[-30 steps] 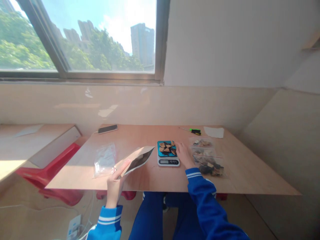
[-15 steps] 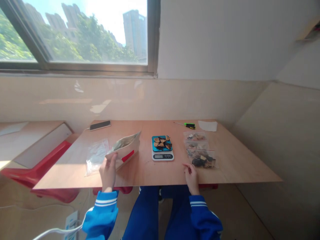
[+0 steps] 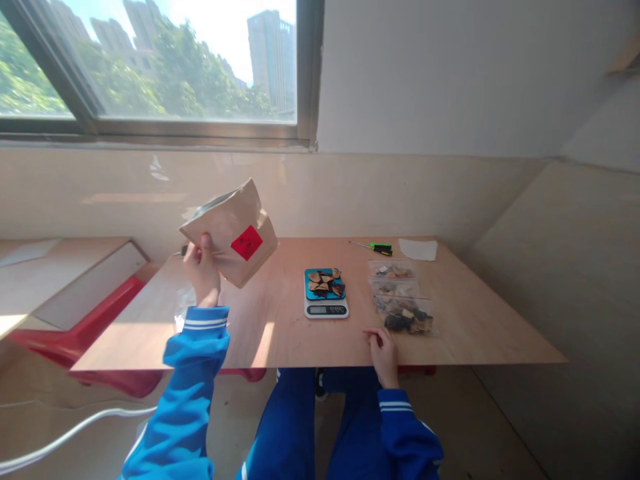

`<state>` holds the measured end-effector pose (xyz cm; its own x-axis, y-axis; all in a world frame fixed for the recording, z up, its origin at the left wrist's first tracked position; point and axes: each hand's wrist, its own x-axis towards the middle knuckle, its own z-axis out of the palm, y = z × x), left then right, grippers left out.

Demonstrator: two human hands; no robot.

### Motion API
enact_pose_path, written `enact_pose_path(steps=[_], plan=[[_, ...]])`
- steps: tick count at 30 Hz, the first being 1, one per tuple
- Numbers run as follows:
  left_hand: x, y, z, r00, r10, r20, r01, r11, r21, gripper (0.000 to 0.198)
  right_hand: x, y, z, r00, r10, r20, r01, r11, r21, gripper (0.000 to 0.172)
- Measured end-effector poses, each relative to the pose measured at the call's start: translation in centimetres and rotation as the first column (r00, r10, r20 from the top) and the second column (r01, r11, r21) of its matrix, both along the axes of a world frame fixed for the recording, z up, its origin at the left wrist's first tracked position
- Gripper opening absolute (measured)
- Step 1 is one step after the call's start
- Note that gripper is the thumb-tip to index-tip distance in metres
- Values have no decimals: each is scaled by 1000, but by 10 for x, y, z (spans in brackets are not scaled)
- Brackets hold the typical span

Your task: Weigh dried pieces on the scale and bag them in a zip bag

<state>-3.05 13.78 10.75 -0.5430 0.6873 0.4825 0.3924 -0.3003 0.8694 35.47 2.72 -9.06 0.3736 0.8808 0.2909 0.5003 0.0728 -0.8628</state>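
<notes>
My left hand [image 3: 201, 267] is closed on the edge of a tan paper pouch [image 3: 225, 233] with a red diamond label, holding it tilted in the air above the left part of the table. The pouch's mouth faces up and left; its contents are hidden. On the table's middle is a white kitchen scale [image 3: 327, 310] with a blue top, bearing several dark-edged, brownish dried slices [image 3: 325, 283]. My right hand [image 3: 383, 350] lies at the table's front edge, holding nothing, its index finger stretched left and the others loosely bent. Just beyond it are zip bags of dried pieces [image 3: 407, 317].
Screwdrivers with green and yellow-black handles [image 3: 380, 249] and a white paper [image 3: 418, 250] lie at the back right. Behind my left hand, a clear plastic bag [image 3: 184, 303] is partly hidden. A red stool [image 3: 100, 333] stands left of the wooden table [image 3: 470, 320].
My left hand has lifted the pouch from the tabletop, up and slightly left, turning its red label toward me. My right hand has stayed in place.
</notes>
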Motion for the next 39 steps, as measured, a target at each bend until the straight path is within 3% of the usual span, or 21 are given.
enact_pose_path(steps=[3,8,10,20,27,33,36,39], plan=[[8,14,-8,996,76,-45,-78,996,-44,55,0,-1,0,1000,3,6,-3,1000,6,26],[23,28,-57,992,-48,-117,20,973,-231,38,1,-1,-2,1000,5,10,-5,1000,3,26],[23,29,-69,987,-82,-141,40,960,-279,41,1,-1,-2,1000,9,10,-9,1000,1,25],[-1,17,-82,932,-245,-267,158,937,-311,53,1,-1,1,999,17,40,-17,1000,5,26],[-53,-21,-114,904,-135,-405,-34,923,-384,35,-1,-2,1,999,21,39,-21,1000,-7,26],[-80,-43,-152,848,-181,-499,-148,822,-550,36,-2,-1,3,999,11,48,-11,1000,4,27],[-82,-44,-158,820,-218,-529,-184,776,-604,35,-3,-2,5,998,17,53,-17,1000,6,27],[-82,-40,-155,803,-238,-547,-216,738,-639,36,-4,-2,7,998,14,57,-14,1000,4,27]])
